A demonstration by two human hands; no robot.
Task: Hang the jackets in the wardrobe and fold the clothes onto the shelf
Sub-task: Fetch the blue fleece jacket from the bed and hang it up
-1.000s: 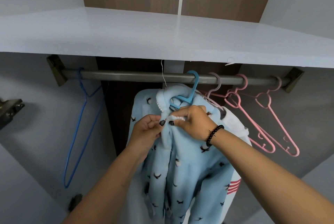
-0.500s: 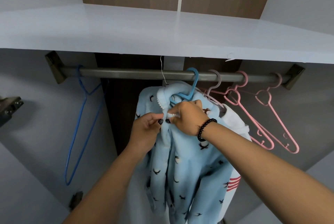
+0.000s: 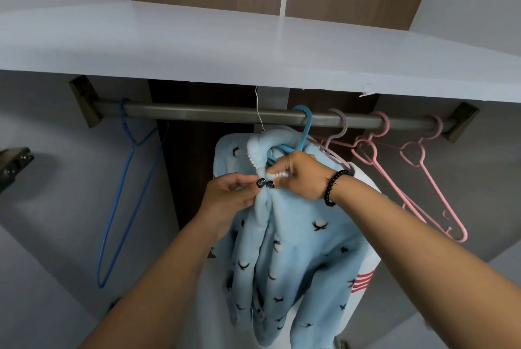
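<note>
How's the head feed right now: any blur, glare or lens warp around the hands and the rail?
Head view: the hands and the light blue jacket are sharp, no motion blur; light is soft and even, with a faint sheen on the white shelf and no hard glare; the wide lens bows the rail and shelf edge; the dark recess behind the rail is underlit.

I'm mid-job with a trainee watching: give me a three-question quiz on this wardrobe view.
1. True or false: the light blue jacket already hangs from the rail on a blue hanger.
2. What do the left hand and the right hand pinch? A) the jacket's front edges near the collar B) a pink hanger C) the rail
3. How many empty pink hangers hang to the right of the jacket?

Key: 1 true; 2 A; 3 two, while a paler hanger between them and the blue one carries a white garment.
</note>
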